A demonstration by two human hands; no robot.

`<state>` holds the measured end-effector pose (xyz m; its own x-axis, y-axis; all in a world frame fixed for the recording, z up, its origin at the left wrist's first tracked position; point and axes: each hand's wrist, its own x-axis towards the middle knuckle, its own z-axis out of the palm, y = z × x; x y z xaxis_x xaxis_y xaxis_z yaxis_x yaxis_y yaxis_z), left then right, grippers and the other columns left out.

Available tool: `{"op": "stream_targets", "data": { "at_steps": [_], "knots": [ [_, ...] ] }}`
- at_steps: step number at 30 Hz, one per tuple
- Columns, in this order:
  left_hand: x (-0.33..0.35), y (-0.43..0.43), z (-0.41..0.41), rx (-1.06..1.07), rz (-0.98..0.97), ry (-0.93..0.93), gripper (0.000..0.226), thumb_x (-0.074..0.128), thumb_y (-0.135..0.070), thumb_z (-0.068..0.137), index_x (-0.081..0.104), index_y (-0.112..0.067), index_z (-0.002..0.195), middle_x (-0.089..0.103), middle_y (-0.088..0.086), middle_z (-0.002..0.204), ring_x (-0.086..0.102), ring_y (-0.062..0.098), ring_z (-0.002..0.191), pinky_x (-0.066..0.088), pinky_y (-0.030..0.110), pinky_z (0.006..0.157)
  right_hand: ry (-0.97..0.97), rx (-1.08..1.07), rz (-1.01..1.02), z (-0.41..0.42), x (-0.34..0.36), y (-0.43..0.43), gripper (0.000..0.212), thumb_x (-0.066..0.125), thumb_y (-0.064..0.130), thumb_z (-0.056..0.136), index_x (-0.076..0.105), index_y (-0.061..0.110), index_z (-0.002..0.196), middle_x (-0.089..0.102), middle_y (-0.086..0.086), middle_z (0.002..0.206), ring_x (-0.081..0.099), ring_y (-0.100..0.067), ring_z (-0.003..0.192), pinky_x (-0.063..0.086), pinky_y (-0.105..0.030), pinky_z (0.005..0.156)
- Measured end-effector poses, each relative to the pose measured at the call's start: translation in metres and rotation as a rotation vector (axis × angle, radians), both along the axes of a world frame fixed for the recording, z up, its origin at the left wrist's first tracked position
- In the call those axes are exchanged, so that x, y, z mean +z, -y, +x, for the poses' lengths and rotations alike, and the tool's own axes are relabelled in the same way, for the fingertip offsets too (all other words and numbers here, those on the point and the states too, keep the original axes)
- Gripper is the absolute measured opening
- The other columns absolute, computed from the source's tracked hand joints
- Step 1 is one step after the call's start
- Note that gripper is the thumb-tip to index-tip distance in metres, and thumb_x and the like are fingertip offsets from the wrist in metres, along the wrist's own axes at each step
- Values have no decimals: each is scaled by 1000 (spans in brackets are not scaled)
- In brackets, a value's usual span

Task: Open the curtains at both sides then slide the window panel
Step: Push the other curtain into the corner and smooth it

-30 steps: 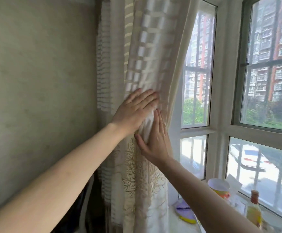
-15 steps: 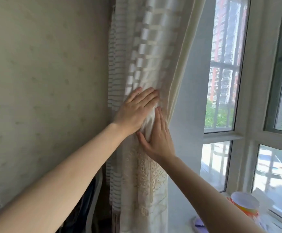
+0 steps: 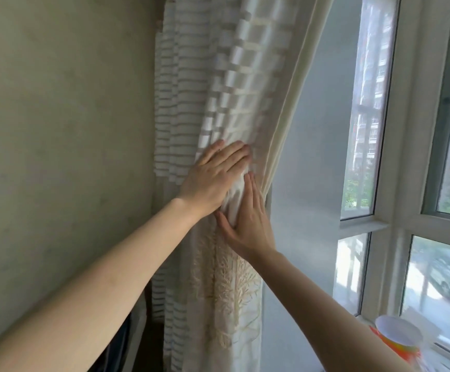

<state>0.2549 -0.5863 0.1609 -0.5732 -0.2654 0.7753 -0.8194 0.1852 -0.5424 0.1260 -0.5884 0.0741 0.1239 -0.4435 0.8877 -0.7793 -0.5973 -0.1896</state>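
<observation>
Two bare arms reach up. The left hand (image 3: pixel 214 178) lies flat and open on the curtain (image 3: pixel 226 103). The right hand (image 3: pixel 250 224) is open too, pressing the bunched cloth just below it. The curtain hangs by the wall (image 3: pixel 57 130). The window (image 3: pixel 406 183) is off to the right.

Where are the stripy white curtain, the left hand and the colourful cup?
Stripy white sheer curtain (image 3: pixel 181 108), head view: on the striped folds above the hands.
Left hand (image 3: pixel 213 175), head view: on the back of the hand.
White paper cup with orange and green bands (image 3: pixel 397 338), head view: on its white rim.
</observation>
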Motion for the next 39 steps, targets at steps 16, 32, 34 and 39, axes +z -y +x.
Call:
{"op": "stream_targets", "data": {
  "at_steps": [16, 32, 34, 39],
  "knots": [
    [-1, 122, 47, -1, -28, -51, 58, 37, -8, 90, 36, -14, 148, 32, -1, 158, 18, 15, 149, 10, 41, 122, 72, 118, -38, 53, 1, 125, 92, 51, 53, 93, 5, 5, 156, 11, -14, 165, 6, -18, 153, 7, -27, 122],
    [-2, 232, 98, 63, -66, -85, 60, 50, -2, 86, 43, -12, 145, 39, 2, 154, 29, 19, 145, 12, 43, 122, 120, 176, -50, 114, 5, 252, 90, 59, 43, 90, 14, 1, 155, 20, -16, 163, 19, -24, 151, 18, -38, 123],
    [-2, 250, 106, 60, -81, -95, 60, 49, -3, 86, 42, -12, 145, 39, 2, 154, 29, 19, 145, 12, 42, 122, 128, 176, -53, 123, 6, 269, 90, 58, 45, 90, 13, 2, 155, 20, -15, 163, 18, -23, 152, 18, -39, 123],
    [5, 289, 125, 31, -82, -102, 58, 45, -5, 88, 42, -12, 145, 39, 2, 154, 28, 18, 145, 11, 41, 122, 132, 144, -68, 143, 12, 309, 90, 56, 47, 90, 12, 3, 155, 21, -15, 162, 18, -22, 152, 19, -39, 123]
  ]
}}
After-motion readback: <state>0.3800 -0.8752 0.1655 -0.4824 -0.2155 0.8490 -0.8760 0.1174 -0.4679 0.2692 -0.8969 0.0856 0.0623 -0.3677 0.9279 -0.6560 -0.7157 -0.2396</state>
